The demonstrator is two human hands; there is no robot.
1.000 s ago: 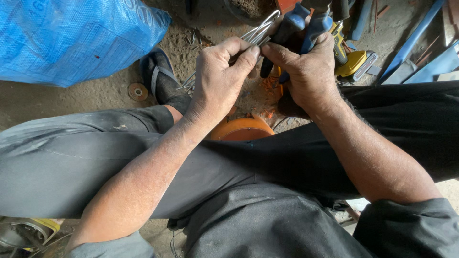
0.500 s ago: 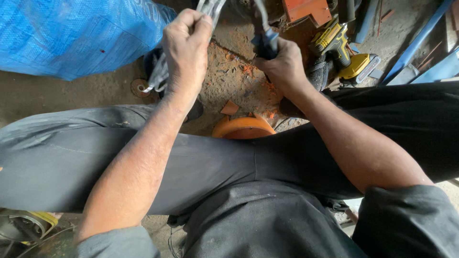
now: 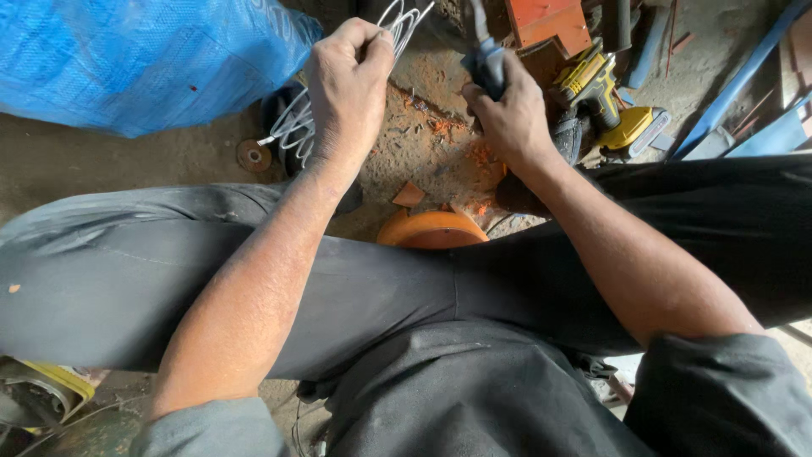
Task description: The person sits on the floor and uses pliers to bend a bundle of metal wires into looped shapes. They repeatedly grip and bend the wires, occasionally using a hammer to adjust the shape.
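Note:
My left hand (image 3: 348,89) is closed around a bundle of thin grey wire (image 3: 298,129); loops hang below the fist and strands stick out above it toward the top edge. My right hand (image 3: 507,110) grips the blue-grey handles of a plier-like tool (image 3: 486,63), whose head runs out of view at the top. The two hands are held apart above the dirt floor, in front of my knees in dark trousers.
A blue tarpaulin sack (image 3: 144,59) lies at the upper left. A yellow-and-black power drill (image 3: 605,101) and an orange metal box (image 3: 550,21) lie at the upper right, beside blue metal bars (image 3: 736,80). An orange round object (image 3: 433,230) sits between my legs, a small disc (image 3: 253,156) on the floor.
Both hands have risen away from my body and moved apart. The wire bundle went up with the left hand; the right hand shifted from the wire tips to gripping the tool upright.

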